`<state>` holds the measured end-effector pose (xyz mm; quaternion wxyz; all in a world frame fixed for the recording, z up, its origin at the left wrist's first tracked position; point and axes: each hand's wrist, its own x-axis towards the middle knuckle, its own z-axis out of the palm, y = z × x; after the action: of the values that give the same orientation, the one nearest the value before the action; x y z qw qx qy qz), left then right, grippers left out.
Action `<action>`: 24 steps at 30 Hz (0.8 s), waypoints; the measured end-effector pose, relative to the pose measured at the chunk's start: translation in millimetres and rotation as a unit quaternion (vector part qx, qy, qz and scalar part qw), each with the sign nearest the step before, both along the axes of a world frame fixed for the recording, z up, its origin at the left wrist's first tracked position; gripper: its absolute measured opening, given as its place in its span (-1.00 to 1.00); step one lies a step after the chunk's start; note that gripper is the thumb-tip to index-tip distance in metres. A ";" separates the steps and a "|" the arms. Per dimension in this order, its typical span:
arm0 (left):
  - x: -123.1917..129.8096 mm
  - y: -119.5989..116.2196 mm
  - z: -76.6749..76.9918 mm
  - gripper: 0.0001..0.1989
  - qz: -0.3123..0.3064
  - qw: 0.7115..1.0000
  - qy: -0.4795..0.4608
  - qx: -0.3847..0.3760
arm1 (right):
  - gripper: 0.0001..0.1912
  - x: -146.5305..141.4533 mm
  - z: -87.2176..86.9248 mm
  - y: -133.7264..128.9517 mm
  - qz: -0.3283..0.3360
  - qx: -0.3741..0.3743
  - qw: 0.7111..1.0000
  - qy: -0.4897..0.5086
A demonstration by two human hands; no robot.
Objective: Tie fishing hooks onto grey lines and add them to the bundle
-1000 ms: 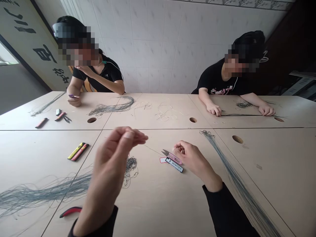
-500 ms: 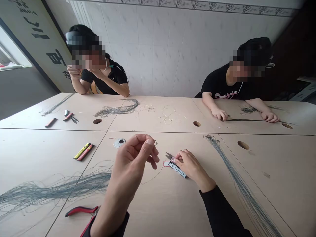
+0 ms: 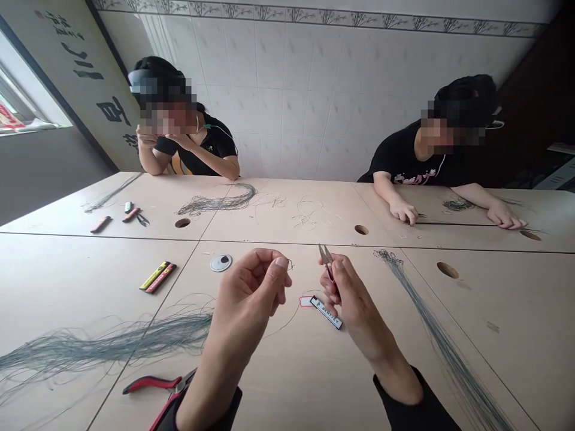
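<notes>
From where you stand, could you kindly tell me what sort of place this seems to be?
It looks like a small workshop for hand assembly: people sit at a shared table with loose bundles of grey wire, and pliers and snips are in use or within reach.

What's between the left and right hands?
In the head view, a red-edged white tag, a black BENTLEY strip and a thin wire lie between the left hand and the right hand, which holds thread snips.
</notes>
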<state>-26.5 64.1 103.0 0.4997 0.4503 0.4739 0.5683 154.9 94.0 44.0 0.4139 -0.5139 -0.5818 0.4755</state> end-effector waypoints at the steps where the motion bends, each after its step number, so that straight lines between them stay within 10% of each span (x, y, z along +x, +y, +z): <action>1: 0.2 0.0 -0.5 -0.75 0.002 1.000 0.003 -0.001 | -0.62 -4.7 7.1 -6.6 0.008 0.000 0.999 0.037; 8: -2.2 -1.6 1.7 -0.76 0.019 0.999 0.032 0.006 | -0.49 -17.0 26.0 -26.3 0.072 -0.032 0.997 -0.025; 16: -21.7 -0.3 13.0 -0.76 0.107 0.994 0.021 0.028 | -0.88 -6.1 -12.6 -23.5 0.322 -0.050 0.877 -0.353; 24: -16.1 -1.7 13.2 -0.75 0.085 0.996 0.018 0.009 | -0.90 -26.7 -33.2 -22.3 0.341 0.001 0.875 -0.345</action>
<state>-42.5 62.4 116.2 0.4376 0.4227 0.5141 0.6046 128.2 71.7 10.8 0.0003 -0.4147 -0.8272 0.3792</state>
